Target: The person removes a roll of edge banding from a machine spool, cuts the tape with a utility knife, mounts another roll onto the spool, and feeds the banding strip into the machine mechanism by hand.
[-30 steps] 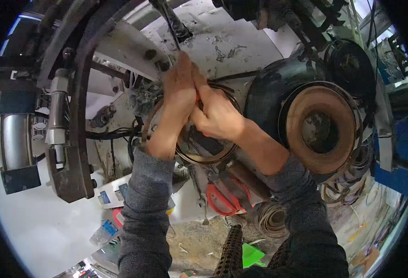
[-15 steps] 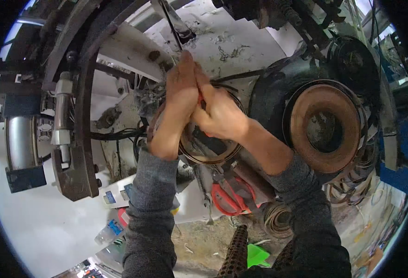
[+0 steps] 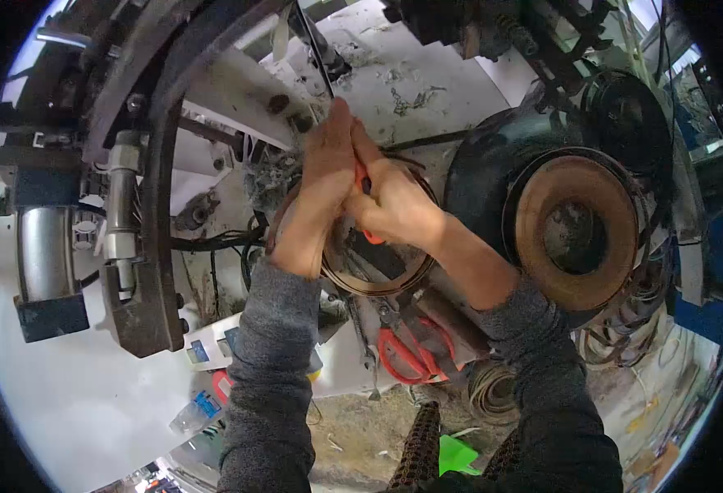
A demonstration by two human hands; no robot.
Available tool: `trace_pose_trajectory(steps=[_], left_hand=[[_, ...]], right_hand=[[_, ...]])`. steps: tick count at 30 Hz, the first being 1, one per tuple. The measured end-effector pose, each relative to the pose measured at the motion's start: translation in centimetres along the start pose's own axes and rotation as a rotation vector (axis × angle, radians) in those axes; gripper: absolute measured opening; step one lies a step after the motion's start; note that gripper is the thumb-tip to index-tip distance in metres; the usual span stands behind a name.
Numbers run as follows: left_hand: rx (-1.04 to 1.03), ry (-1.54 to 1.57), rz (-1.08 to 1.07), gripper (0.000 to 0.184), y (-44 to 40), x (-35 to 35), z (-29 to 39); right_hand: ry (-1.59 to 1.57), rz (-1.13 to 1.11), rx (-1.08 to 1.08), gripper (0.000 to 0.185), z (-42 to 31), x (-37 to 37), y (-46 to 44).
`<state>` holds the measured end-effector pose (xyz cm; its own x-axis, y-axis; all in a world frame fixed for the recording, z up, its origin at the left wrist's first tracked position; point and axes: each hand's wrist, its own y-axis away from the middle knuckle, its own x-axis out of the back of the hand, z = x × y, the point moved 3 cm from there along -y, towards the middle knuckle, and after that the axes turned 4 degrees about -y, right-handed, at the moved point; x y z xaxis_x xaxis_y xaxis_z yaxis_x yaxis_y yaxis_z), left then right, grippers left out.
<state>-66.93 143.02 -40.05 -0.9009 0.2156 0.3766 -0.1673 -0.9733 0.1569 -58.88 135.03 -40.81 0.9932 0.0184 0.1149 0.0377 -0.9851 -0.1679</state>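
Both my hands are together in the middle of the head view, around a screwdriver with a red-orange handle (image 3: 372, 237). Its long dark shaft (image 3: 316, 49) runs up and away past my fingertips. My left hand (image 3: 327, 168) is wrapped along the handle, fingers stretched toward the shaft. From the other side, my right hand (image 3: 401, 204) closes on the handle, whose butt end sticks out below the palm. The fingers partly hide the handle, and the shaft's tip cannot be made out. Beneath my hands lies a round metal ring (image 3: 369, 289) with loose tools inside.
Red-handled scissors (image 3: 402, 355) and a wrench (image 3: 366, 349) lie near me. A brown ring-shaped part (image 3: 534, 238) sits on black machinery at right. A metal cylinder (image 3: 45, 255) and heavy frame (image 3: 152, 271) stand left. A clear bottle (image 3: 193, 413) is at lower left.
The view has shifted slightly, so the surroundings appear a little lower and to the right. More of the red-orange handle now shows between my hands, which keep their hold.
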Motion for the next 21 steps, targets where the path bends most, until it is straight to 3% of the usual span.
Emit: trace_pose_trajectory(steps=[4, 8, 13, 17, 21], left_hand=[[0.027, -0.113, -0.044, 0.055, -2.5, 0.3, -1.4], [0.132, 0.0, -0.111, 0.046, -2.9, -0.7, -1.5], [-0.081, -0.056, -0.006, 0.051, -2.4, -0.2, 1.7], [-0.278, -0.233, 0.048, 0.053, -2.4, 0.5, 2.0], [-0.079, -0.063, 0.016, 0.05, -0.9, 0.4, 3.9]], right_hand=[[-0.327, 0.1, 0.014, 0.062, 1.7, -0.5, -2.0], [-0.207, 0.089, -0.101, 0.063, 2.1, 0.4, -2.4], [-0.16, 0.172, 0.109, 0.064, 0.8, 0.6, -3.3], [-0.24, 0.082, 0.097, 0.066, -0.5, 1.2, -3.1], [-0.196, 0.136, 0.116, 0.069, -0.5, 0.7, -2.9]])
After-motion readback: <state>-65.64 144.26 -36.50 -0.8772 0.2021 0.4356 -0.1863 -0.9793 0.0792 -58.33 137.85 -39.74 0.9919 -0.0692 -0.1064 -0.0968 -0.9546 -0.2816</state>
